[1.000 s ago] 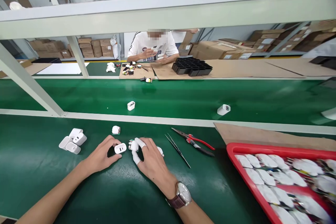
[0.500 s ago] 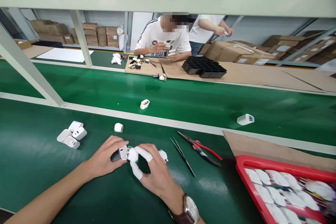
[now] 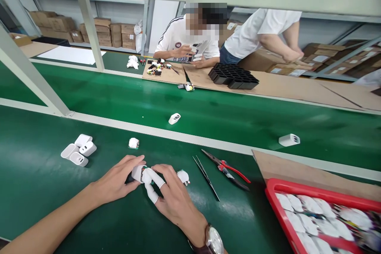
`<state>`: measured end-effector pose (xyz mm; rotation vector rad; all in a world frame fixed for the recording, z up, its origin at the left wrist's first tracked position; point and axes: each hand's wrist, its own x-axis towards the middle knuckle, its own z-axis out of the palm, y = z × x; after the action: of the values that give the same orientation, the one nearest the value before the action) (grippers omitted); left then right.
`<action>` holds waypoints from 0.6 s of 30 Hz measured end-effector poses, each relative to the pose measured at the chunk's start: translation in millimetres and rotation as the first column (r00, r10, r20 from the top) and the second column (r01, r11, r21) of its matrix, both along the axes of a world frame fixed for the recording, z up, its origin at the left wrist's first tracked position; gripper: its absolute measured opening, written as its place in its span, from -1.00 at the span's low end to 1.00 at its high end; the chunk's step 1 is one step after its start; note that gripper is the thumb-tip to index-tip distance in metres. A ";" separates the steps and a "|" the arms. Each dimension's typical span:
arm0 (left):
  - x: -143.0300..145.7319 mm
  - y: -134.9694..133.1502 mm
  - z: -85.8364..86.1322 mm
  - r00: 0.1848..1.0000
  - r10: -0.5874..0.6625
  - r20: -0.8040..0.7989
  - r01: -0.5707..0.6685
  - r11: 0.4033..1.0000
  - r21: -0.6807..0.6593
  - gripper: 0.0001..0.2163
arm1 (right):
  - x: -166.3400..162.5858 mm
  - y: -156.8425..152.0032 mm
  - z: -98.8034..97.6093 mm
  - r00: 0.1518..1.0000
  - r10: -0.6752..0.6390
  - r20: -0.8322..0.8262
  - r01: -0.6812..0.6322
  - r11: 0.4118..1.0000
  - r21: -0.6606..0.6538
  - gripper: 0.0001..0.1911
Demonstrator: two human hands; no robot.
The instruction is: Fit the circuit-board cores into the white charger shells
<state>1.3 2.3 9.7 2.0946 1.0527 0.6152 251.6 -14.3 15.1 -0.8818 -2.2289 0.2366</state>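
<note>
Belt charger (image 3: 289,140) farther right; shell (image 3: 137,173) between hands (image 3: 117,180) (image 3: 175,202); tray (image 3: 297,189) of plugs (image 3: 309,224)

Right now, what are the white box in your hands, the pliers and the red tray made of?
The white box looks like smooth moulded plastic: even sheen, rounded corners. The pliers seem dark metal with red, probably rubbery, grips. The red tray looks like glossy plastic, judging by its shiny rounded rim.
</note>
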 end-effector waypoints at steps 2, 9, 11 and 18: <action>0.2 0.0 0.5 1.000 -0.006 -0.005 0.006 1.000 0.003 -0.31 | 0.2 -0.4 0.1 1.000 0.001 0.023 0.000 1.000 -0.030 -0.59; 1.5 1.0 0.3 1.000 0.005 -0.017 -0.004 0.996 0.084 -0.34 | -0.2 -0.6 0.5 0.999 0.003 0.045 -0.001 0.999 -0.038 -0.66; 0.3 0.6 0.6 1.000 -0.005 -0.009 0.006 0.999 0.044 -0.34 | 0.8 -0.2 1.1 0.999 0.016 0.048 -0.013 0.998 -0.067 -0.65; -3.1 -2.9 -2.7 0.999 -0.035 0.000 0.035 0.992 -0.123 -0.39 | -6.1 2.6 2.4 0.996 0.088 0.020 -0.085 0.991 -0.099 -0.69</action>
<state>-1.9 -0.6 7.0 2.0025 1.0270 0.5177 245.5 -11.7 17.5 -0.8444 -2.2976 0.3804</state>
